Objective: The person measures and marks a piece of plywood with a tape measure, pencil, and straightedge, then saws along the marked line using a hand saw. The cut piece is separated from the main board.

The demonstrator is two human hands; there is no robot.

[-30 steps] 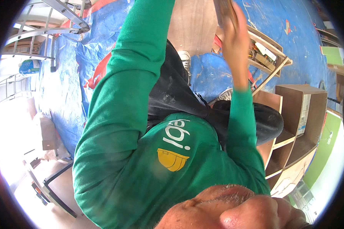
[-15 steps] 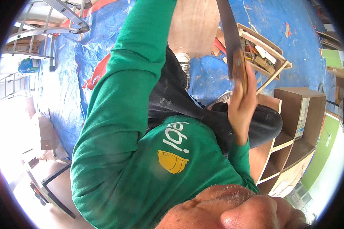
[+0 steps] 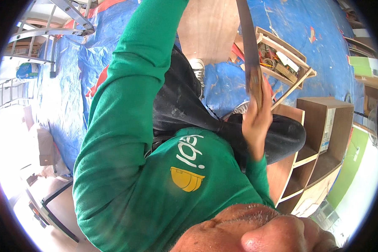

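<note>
My right hand [image 3: 256, 126] is closed around the wooden handle of what looks like a handsaw [image 3: 248, 38]. Its long dark blade runs up past the top edge, so the tip is hidden. My left arm [image 3: 140, 71], in a green sleeve, reaches up out of the picture, and the hand at its end is not visible. Between the arm and the blade lies a pale plywood panel [image 3: 206, 29], its far end cut off by the frame.
A wooden tool tray [image 3: 304, 71] full of tools sits right of the blade on blue sheeting [image 3: 222, 80]. An open wooden shelf unit [image 3: 325, 103] stands near my right knee. Metal ladders [image 3: 42, 33] are at the far left, above a folding chair [image 3: 50, 206].
The handsaw and my right hand have shifted slightly left and lower, and the blade's angle has changed a little. The whole view has also drifted slightly left.
</note>
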